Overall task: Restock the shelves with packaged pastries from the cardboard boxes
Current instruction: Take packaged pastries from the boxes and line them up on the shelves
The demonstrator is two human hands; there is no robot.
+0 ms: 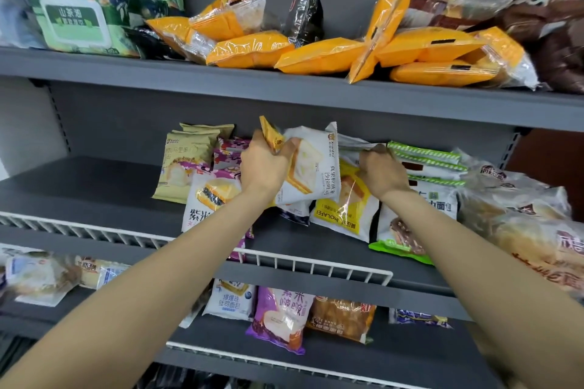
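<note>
Both hands up at mid shelf (94,186). L hand (264,164) grips two packs at once: white sandwich pack (311,167) by its left edge, plus a small yellow pack (268,133) sticking up above the knuckles. White pack hangs tilted, lower end over the other packs on the shelf, just right of L hand. R hand (382,169) has fingers curled, pinching the top seam of a white pack (357,144) behind it; exact hold partly hidden by the hand itself.

Handling, judged: packs look light, air-puffed, soft bread inside, so squeeze = crushed product. Film is glossy, prob slippery, crinkles easily. Best hold is the crimped end seam or a side edge w/ thumb and fingers, not the middle over the pastry. Carrying two in one hand risks one sliding out.

Below R hand: yellow MOLAFEI pack (344,205), lying flat. Left of L hand: purple packs (227,151), beige pack (180,164). No cardboard boxes in view.
</note>
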